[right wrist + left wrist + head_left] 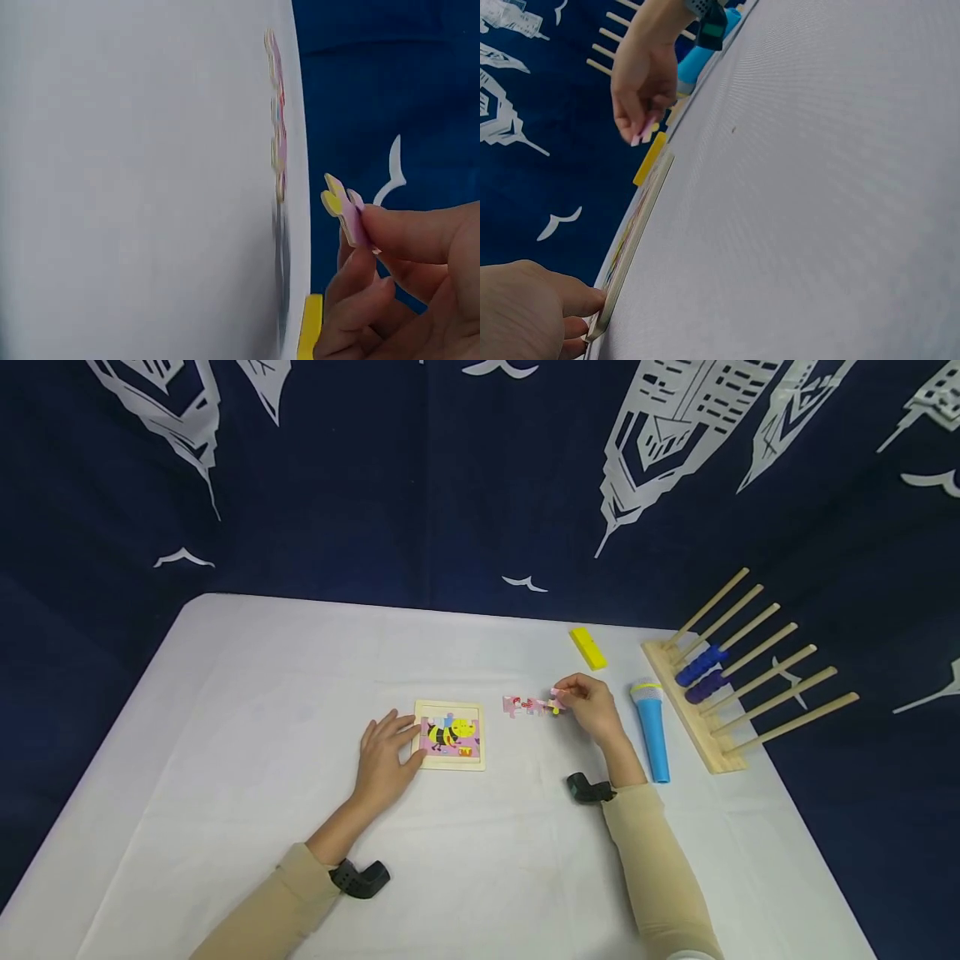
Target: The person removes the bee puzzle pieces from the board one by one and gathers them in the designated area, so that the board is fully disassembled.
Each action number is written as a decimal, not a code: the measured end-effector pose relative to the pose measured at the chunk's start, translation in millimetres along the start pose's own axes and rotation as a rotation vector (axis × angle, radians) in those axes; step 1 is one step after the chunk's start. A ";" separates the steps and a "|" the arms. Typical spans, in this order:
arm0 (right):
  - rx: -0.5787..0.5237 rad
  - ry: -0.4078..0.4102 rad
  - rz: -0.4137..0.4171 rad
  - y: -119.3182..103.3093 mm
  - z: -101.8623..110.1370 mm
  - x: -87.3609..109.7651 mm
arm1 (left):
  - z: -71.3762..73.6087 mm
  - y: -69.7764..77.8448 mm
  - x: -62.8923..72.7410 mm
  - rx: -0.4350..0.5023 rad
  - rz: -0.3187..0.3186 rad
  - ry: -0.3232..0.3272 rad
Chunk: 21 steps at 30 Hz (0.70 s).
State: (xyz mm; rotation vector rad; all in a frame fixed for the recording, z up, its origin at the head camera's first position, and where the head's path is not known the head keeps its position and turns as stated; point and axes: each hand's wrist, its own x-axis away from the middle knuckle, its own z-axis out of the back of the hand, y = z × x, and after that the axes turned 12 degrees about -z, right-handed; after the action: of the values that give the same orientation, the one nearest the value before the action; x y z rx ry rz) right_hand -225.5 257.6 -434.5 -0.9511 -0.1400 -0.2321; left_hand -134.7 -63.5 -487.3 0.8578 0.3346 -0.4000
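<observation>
A wooden jigsaw puzzle board (450, 767) with a bee picture lies on the table. My left hand (384, 762) rests at its left side, fingers fairly straight, with thumb and fingertips touching the frame. In the left wrist view, the left hand (532, 311) is at the near end of the board (634, 247), seen edge-on. My right hand (592, 706) pinches a pink and yellow puzzle piece (346, 214) between thumb and fingers, raised above the table in the right wrist view. Beside it, several loose pink puzzle pieces (521, 705) lie in a row, right of the board.
A yellow block (588, 648) lies beyond the right hand. To the right are a blue toy microphone (652, 735) and a wooden peg rack (693, 710) with blue and purple beads on some pegs. A dark printed cloth (375, 485) hangs behind the white table (262, 693).
</observation>
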 end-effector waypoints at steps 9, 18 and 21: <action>0.114 -0.098 -0.031 10.9 9.0 -7.8 | -0.1 -0.4 0.7 0.007 0.004 0.014; 0.258 0.036 -0.021 6.8 7.4 -5.7 | 0.5 0.3 0.1 0.010 0.005 0.003; 0.251 0.071 0.004 2.4 6.3 -3.4 | 1.0 0.6 0.1 0.006 0.005 0.003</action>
State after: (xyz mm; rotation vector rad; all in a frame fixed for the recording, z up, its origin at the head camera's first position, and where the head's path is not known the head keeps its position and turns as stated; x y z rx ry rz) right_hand -228.3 264.5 -433.5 -0.6930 -0.0996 -0.2380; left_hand -134.2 -64.0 -486.3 0.8652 0.3345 -0.3952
